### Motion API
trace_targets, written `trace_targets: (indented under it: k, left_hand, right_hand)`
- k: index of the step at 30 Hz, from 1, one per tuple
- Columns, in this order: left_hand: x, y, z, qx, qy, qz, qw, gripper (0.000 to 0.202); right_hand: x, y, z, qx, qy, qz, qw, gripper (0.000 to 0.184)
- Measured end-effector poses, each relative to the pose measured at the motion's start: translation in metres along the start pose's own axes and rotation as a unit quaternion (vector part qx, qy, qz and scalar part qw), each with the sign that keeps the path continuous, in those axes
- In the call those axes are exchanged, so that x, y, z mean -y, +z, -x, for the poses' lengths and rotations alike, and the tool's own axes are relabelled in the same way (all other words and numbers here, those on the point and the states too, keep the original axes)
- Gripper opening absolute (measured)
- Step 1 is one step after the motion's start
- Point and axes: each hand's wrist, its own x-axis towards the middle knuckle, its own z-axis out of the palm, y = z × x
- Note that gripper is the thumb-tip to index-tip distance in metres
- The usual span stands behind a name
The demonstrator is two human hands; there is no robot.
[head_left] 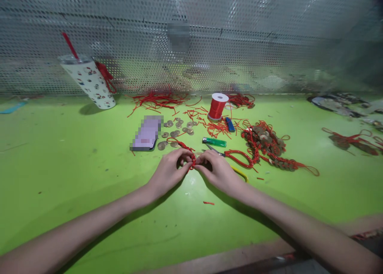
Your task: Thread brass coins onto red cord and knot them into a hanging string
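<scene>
A knotted red cord runs up from between my hands, with a loop at its far end. My left hand pinches it from the left, thumb and fingers closed. From the right, my right hand pinches the same cord, its fingertips almost meeting the left ones. Loose brass-coloured coins lie just beyond my left hand. Close to my right hand are red-handled scissors, partly covered, and a green lighter. A yellow handle shows from behind the right wrist.
A red cord spool stands among cut cord pieces, near a blue lighter. Finished-looking coin strings are heaped at right. A phone lies left of the coins; a tumbler with a straw stands behind. Perforated metal sheeting backs the green table.
</scene>
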Motion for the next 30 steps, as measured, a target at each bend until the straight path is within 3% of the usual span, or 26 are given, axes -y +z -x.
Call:
trace_targets:
  k: [23,30]
  left_hand:
    - [-0.0001,0.0047,0.0043,0.007,0.015,-0.02,1.0,0.02]
    - [0.0018,0.009,0.0046,-0.005,0.0,0.028,1.0,0.019]
  right_hand:
    - [0.0035,-0.001,-0.0002,-0.005,0.008,-0.007,1.0,0.014]
    - [0.0027,-0.001,-0.0004,-0.002,0.011,-0.003,1.0,0.013]
